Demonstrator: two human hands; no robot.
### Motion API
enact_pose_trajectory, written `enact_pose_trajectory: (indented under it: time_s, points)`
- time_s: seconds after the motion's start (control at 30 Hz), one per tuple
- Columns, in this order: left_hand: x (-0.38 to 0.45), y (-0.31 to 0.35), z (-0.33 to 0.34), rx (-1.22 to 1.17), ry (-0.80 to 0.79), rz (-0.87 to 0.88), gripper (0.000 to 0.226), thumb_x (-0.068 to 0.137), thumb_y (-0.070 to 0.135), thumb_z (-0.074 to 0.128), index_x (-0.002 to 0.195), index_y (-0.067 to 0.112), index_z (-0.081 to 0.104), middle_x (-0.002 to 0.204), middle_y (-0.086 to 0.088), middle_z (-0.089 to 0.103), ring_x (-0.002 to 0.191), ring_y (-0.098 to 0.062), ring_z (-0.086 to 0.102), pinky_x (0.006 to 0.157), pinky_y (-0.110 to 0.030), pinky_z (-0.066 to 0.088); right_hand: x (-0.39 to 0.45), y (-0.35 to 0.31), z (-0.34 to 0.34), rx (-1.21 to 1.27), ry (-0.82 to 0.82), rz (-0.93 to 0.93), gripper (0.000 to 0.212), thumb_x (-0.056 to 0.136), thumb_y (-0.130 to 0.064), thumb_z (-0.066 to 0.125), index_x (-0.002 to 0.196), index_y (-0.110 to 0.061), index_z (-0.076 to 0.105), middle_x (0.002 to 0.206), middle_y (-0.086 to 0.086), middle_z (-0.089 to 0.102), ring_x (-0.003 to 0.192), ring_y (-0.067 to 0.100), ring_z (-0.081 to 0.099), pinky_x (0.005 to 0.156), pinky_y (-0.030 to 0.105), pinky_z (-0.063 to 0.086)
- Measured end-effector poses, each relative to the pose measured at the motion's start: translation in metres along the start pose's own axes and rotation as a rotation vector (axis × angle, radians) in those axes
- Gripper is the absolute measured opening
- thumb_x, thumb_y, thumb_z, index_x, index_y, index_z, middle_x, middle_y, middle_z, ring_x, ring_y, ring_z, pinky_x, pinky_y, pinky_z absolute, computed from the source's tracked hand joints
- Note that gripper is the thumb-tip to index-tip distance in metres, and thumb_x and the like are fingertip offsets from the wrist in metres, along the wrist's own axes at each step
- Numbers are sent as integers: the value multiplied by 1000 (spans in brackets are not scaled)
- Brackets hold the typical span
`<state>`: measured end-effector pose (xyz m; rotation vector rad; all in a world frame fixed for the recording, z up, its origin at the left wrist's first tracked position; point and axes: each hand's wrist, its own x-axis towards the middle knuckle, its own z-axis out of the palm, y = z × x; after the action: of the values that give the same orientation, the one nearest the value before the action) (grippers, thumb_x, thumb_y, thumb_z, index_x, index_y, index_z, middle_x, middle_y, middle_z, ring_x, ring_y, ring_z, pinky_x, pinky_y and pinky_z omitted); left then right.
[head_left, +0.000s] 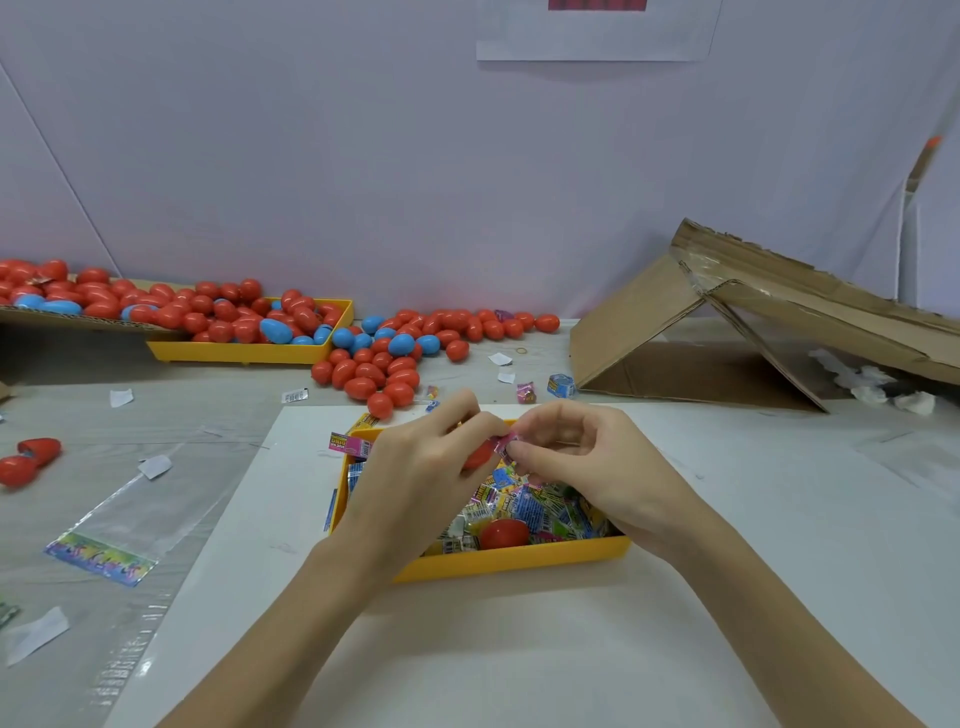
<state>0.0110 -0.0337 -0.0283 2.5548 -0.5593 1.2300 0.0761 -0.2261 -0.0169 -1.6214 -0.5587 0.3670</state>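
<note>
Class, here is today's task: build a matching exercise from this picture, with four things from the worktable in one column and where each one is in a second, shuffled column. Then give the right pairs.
Things
1. red egg shell
2. pink packet
3. cardboard box
4. clear bag

Places
A. flat on the table, at the left
B. gripped in the left hand
C. at the table's right end, lying open
D. pinched by the right hand

Pairs: 1-B, 2-D, 3-C, 4-A
</note>
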Motion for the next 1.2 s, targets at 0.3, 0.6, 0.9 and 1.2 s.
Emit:
enact_pose_trajectory:
  time_s: [0.3,0.6,0.9,1.2]
  points:
    - [4,4,-3,-477,-113,-379,36,93,10,74,126,24,67,105,11,58,71,-18,58,65,-24,51,-1,-3,-2,113,53,32,14,92,-18,76,101,-7,75,97,10,78,96,22,76,76,23,59]
    - [8,0,-5,-1028,-261,-757,48,91,19,71,136,17,53,105,-3,77,97,-21,75,80,-29,60,0,-4,-10,69,143,-8,17,99,-9,66,111,-17,75,97,7,77,87,15,74,85,40,63]
    - [6,-2,-4,-932,-263,-699,29,99,29,61,125,23,72,101,6,76,81,-8,67,80,-22,55,2,1,-5,-123,122,-125,12,97,-27,69,97,-17,76,82,-4,74,76,5,68,68,24,58]
    - [8,1,-7,-935,-271,-678,29,100,24,60,127,21,69,101,1,75,82,-8,68,84,-25,58,3,3,-6,-173,138,-144,11,98,-28,68,98,-19,76,83,-3,76,80,7,72,72,28,63]
